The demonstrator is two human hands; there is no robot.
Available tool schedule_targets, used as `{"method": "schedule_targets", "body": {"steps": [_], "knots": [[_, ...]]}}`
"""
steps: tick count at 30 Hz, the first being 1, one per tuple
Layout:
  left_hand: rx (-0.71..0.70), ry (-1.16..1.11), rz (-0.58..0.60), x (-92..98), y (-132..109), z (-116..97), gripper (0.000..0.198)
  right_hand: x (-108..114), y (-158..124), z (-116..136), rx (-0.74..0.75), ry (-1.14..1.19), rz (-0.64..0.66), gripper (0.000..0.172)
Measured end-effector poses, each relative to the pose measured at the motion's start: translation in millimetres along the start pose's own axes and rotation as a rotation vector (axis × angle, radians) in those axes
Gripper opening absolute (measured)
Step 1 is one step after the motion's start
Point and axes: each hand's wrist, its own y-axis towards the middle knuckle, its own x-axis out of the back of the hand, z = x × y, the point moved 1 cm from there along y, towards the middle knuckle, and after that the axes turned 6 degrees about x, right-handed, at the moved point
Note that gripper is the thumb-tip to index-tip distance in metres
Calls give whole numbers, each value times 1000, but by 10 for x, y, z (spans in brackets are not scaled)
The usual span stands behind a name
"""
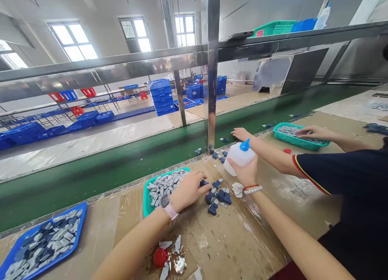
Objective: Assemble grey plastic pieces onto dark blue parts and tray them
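Observation:
My right hand (pixel 247 171) is wrapped round a white squeeze bottle (pixel 235 154) with a blue nozzle, tilted above the table. My left hand (pixel 189 189), its wrist wearing a pink-banded watch, reaches over the right side of a green basket (pixel 146 199) of grey pieces. Its thumb and fingers are at a dark blue piece (pixel 203 183); the fingertips partly hide that piece. Several dark blue and grey pieces (pixel 220 197) lie on the table just right of my left hand. A crumpled white wad (pixel 237 189) sits beside my right wrist.
A blue tray (pixel 83 221) of mixed pieces stands at the left. Near the front are a red cap (pixel 160 257) and wet grey pieces. A green conveyor belt (pixel 121 154) runs behind. At the right, a co-worker's hands reach to the belt and a green basket (pixel 297 140). A metal post (pixel 211 90) rises ahead.

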Motion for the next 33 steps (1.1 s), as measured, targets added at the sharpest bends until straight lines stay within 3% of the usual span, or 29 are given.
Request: {"method": "schedule_targets", "body": {"steps": [4, 6, 8, 10, 11, 13, 16, 19, 26, 33], "knots": [[143, -134, -95, 433, -834, 31, 23, 513, -292, 461, 171, 192, 3, 91], [305, -263, -101, 482, -1320, 25, 24, 767, -485, 715, 184, 292, 167, 88], [474, -434, -77, 358, -1760, -13, 28, 918, -715, 904, 88, 331, 628, 77], [572, -666, -45, 74, -2103, -89, 32, 965, -970, 992, 4, 301, 1116, 71], [592, -803, -22, -111, -2233, -138, 35, 955, -1094, 998, -3, 266, 1294, 72], [590, -1093, 78, -519, -2415, -259, 43, 882, -1315, 959, 49, 182, 1490, 76], [576, -1507, 264, -1053, -2534, -457, 59, 707, -1564, 897, 83, 143, 1615, 72], [598, -1741, 278, -1318, -2532, -593, 66, 535, -1705, 964, -83, 233, 1778, 59], [613, -1859, -63, -1274, -2407, -614, 61, 259, -1759, 1251, -281, 362, 1919, 42], [633, -1880, -80, -1260, -2347, -663, 63, 279, -1739, 1269, -423, 307, 1881, 45]]}}
